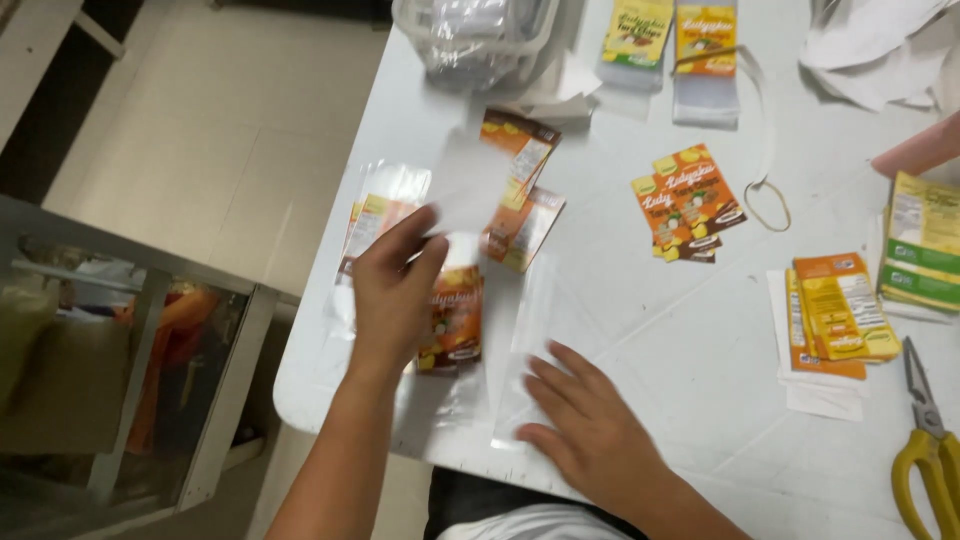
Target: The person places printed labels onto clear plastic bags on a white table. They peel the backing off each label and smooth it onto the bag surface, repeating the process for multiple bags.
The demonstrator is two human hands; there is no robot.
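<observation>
Fingers of the left hand [395,295] pinch a blurred white slip [468,182] by its lower edge, holding it up above the white table [650,330]. Beneath that hand lies an orange printed label [455,320] inside a clear bag. Just right of the label, the right hand [590,430] rests flat and unclenched on another clear bag [530,330], gripping nothing. Yellow-handled scissors [930,450] lie well right of the label.

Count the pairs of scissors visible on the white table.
1. The yellow-handled scissors lie at the table's right edge, partly cut off by the picture; others could be hidden beyond it.
</observation>
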